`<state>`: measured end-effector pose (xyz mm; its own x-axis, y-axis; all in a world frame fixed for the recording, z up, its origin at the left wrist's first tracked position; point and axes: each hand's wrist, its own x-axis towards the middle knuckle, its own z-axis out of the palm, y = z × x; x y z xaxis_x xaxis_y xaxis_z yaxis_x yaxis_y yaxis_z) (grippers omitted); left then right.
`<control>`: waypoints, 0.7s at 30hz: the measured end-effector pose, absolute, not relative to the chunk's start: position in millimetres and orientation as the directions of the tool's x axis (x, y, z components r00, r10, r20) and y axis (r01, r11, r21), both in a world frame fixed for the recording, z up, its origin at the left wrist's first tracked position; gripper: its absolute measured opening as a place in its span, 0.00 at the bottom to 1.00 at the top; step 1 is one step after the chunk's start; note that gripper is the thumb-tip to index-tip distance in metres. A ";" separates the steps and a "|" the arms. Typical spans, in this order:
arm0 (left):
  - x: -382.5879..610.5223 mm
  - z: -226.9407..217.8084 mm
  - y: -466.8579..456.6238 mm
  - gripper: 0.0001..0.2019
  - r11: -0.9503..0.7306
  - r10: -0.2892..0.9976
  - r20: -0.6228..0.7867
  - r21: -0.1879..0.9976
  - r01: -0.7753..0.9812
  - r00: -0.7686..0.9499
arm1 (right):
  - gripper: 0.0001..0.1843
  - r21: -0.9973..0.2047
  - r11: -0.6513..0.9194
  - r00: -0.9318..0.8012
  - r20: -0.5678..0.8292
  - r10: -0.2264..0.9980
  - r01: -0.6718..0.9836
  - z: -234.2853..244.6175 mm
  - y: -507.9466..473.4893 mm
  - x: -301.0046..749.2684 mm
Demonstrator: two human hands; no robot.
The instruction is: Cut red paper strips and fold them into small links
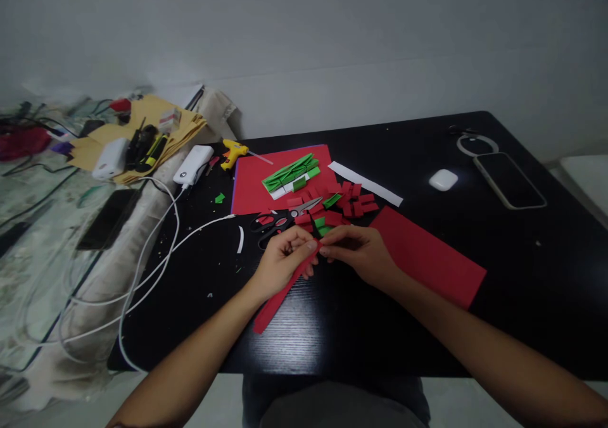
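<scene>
Between my two hands is a long red paper strip, its free end slanting down toward the table's front edge. My left hand is closed on the strip, thumb on top. The fingertips of my right hand pinch the strip's upper end, close to the left thumb. Just beyond my hands lie scissors with black handles and several small folded red paper pieces, a few green ones among them. A large red paper sheet lies partly under my right forearm.
Folded green paper strips rest on red sheets at the back. A yellow glue gun, a white power bank and white cables are at left. A white paper strip, a white earbud case and a phone lie right.
</scene>
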<state>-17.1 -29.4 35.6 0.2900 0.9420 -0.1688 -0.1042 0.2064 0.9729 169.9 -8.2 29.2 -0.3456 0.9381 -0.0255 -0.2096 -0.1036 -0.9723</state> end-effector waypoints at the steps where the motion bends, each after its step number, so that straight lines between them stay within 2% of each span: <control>1: -17.2 35.4 -29.3 0.13 0.200 0.943 -0.163 0.974 -0.104 0.291 | 0.10 -0.973 -0.107 -0.343 -0.032 0.939 -0.203 28.8 -8.4 169.8; 5: -18.6 35.2 -29.4 0.11 0.185 0.944 -0.149 0.978 -0.099 0.293 | 0.12 -0.973 -0.125 -0.348 -0.050 0.936 -0.194 27.6 -9.4 169.4; 21: -19.2 36.5 -29.2 0.11 0.175 0.947 -0.144 0.980 -0.089 0.286 | 0.10 -0.982 -0.078 -0.354 -0.013 0.935 -0.170 30.6 -10.0 171.0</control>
